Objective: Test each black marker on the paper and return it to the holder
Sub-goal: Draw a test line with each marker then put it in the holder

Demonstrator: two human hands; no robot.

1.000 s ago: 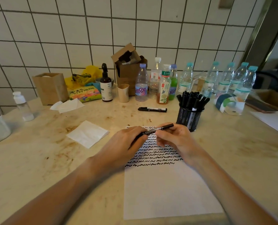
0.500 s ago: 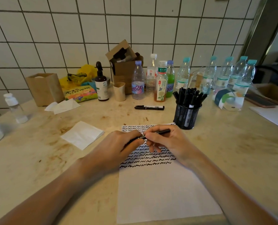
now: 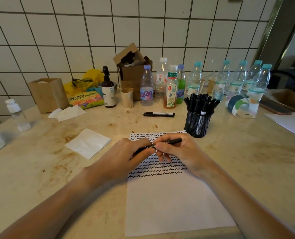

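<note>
Over the paper (image 3: pixel 174 200), the left hand (image 3: pixel 126 157) and right hand (image 3: pixel 179 152) both pinch one marker (image 3: pixel 175 140). They probably grip opposite ends to work its cap, just near the holder (image 3: pixel 197 124).

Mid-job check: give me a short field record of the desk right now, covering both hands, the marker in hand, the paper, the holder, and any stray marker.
left hand: curled round one end of the marker in hand
right hand: grip on the other end
marker in hand: black, held roughly level over the paper, both hands on it
paper: upper part filled with rows of black squiggles, lower part blank
holder: black mesh cup, upright beside the paper's far right corner, packed with black markers
stray marker: capped, lying flat on the counter behind the paper
</note>
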